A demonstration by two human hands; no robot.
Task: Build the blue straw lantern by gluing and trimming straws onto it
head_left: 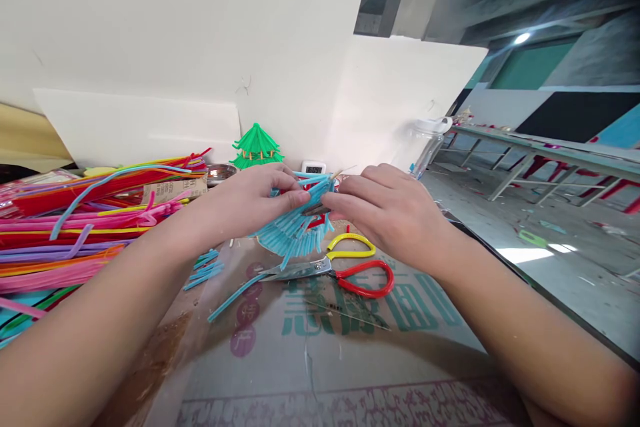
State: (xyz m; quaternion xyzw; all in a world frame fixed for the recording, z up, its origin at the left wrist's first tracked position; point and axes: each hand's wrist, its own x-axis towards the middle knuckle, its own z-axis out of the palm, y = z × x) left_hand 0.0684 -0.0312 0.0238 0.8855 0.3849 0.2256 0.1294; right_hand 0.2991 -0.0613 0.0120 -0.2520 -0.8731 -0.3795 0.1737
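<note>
Both hands hold a light-blue pipe-cleaner piece [295, 232] above the table, its many short strands fanned out below. My left hand [265, 197] pinches it from the left between thumb and fingers. From the right, the closed fingers of my right hand [383, 203] grip its upper end, where a thin pale stick [343, 174] pokes out. What lies between the right fingertips is partly hidden. Just below lie scissors [327, 267] with one yellow and one red handle, blades apart. A loose blue pipe cleaner [235, 298] touches the blade tip.
Bundles of coloured pipe cleaners [90, 233] fill the left side. Short cut blue pieces [205, 270] lie near my left forearm. A green pipe-cleaner tree [257, 145], a small digital clock [314, 167] and a clear plastic jug [425, 143] stand at the back. A clear ruler [350, 312] lies in front.
</note>
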